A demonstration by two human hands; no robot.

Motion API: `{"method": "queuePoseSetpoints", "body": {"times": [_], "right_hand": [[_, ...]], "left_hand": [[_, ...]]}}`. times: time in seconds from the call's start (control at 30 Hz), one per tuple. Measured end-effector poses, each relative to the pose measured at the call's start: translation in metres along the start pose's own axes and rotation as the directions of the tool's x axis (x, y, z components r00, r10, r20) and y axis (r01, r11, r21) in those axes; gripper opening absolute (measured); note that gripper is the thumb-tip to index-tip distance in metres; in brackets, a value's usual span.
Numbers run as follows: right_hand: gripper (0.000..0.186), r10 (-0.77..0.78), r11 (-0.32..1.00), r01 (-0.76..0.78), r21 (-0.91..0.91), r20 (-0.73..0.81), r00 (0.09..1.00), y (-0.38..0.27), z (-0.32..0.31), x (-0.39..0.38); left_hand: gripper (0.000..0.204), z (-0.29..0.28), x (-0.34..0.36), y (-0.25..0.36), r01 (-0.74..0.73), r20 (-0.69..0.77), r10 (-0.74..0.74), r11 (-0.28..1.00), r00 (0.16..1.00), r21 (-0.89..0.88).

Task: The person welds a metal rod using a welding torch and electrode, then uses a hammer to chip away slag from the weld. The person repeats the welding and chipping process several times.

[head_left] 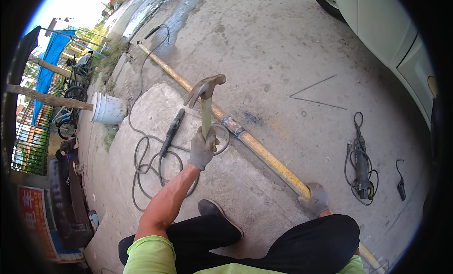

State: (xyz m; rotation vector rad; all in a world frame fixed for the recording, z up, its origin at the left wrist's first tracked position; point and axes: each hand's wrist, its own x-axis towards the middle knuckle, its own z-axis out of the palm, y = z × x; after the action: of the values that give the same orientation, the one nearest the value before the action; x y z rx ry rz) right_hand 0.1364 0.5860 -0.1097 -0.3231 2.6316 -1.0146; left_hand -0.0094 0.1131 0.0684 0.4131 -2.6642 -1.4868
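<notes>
My left hand (203, 146), in a grey glove, is closed round the pale handle of a claw hammer (206, 114). The rusty hammer head is held up above a long yellow pipe (276, 165), apart from it in the air as far as I can tell. That pipe runs slantwise over the concrete from far left to near right, with a dark joint (233, 125) near its middle. My gloved right hand (315, 200) grips the pipe's near part beside my knee. Left of the pipe lies a black welding electrode holder (173, 132) on a looped cable (141, 169).
On the right lie an angle grinder (362, 175) with its cord, a small hooked tool (401, 183) and thin rods (317, 103). A pale vehicle (387, 29) stands at the upper right. A white bucket (108, 109) holding a wooden post and a dark sofa (66, 198) are left.
</notes>
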Motion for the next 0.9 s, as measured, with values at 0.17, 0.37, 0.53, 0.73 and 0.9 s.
{"method": "queuePoseSetpoints", "body": {"times": [0.17, 0.37, 0.53, 0.73, 0.9], "right_hand": [[0.063, 0.014, 0.999, -0.013, 0.036, -0.006, 1.000, -0.002, -0.006, -0.002], [0.063, -0.003, 1.000, 0.003, 0.004, -0.039, 0.999, 0.012, -0.001, -0.001], [0.064, -0.018, 0.999, 0.019, 0.038, -0.035, 0.999, 0.004, 0.002, 0.006], [0.061, -0.028, 1.000, 0.028, 0.003, -0.096, 0.995, -0.002, -0.001, -0.002], [0.059, -0.051, 0.999, 0.049, -0.023, -0.084, 0.995, 0.008, -0.003, 0.002]], "left_hand": [[0.045, -0.019, 0.001, -0.028, 0.434, 0.178, -0.591, 0.734, 0.786, 0.522], [0.041, -0.017, 0.029, 0.028, 0.126, 0.068, -0.127, 0.992, 0.990, 0.015], [0.031, -0.009, -0.017, -0.055, 0.356, -0.028, -0.362, 0.896, 0.932, 0.267], [0.034, -0.040, 0.015, -0.023, 0.406, 0.034, -0.424, 0.885, 0.905, 0.230], [0.029, -0.009, 0.009, 0.016, 0.109, -0.040, -0.114, 0.987, 0.993, -0.116]]}}
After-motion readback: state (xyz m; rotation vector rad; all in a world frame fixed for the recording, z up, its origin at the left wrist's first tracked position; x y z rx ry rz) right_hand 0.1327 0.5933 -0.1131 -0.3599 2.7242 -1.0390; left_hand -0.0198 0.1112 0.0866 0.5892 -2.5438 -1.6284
